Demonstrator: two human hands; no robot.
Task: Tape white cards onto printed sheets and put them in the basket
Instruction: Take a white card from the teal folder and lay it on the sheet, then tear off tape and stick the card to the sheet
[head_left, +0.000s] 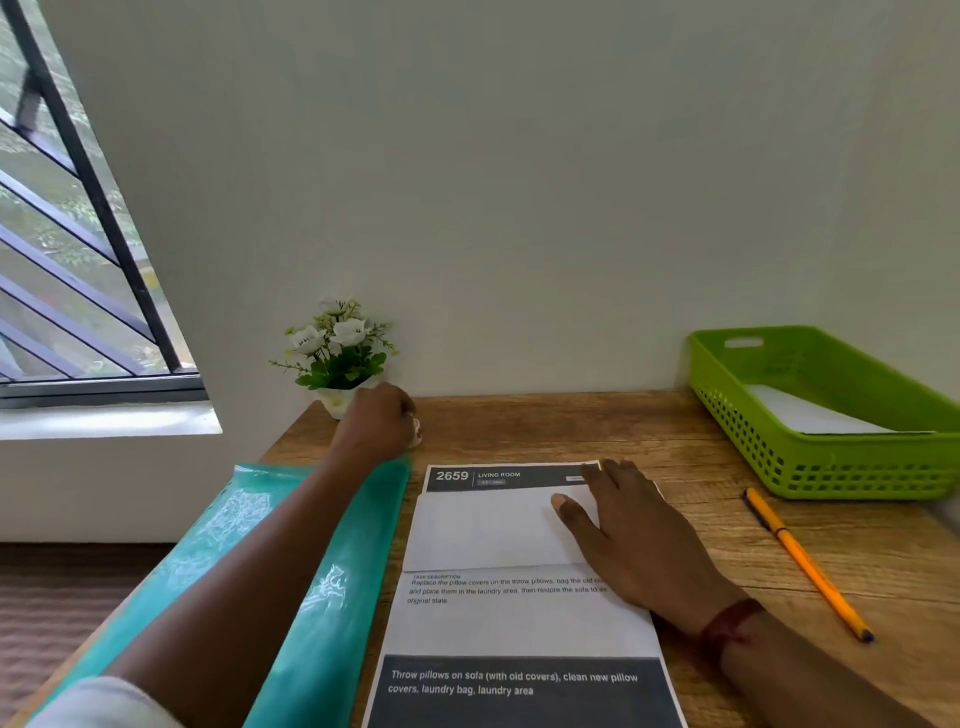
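A printed sheet (519, 623) headed "2659 LIVING ROOM" lies on the wooden table (545, 426) in front of me. A white card (483, 525) sits across its upper part, just below the dark header. My right hand (634, 540) rests flat on the card's right end, fingers straight, thumb pointing left. My left hand (376, 421) is stretched to the far left of the table, its fingers curled round a small white object (416, 432), apparently a tape roll, mostly hidden. The green basket (857, 473) stands at the back right and holds a white sheet (800, 410).
A teal plastic folder (322, 571) lies under my left forearm at the table's left edge. A small pot of white flowers (337, 348) stands against the wall behind my left hand. An orange pen (805, 561) lies right of the sheet. A barred window (62, 260) is at the left.
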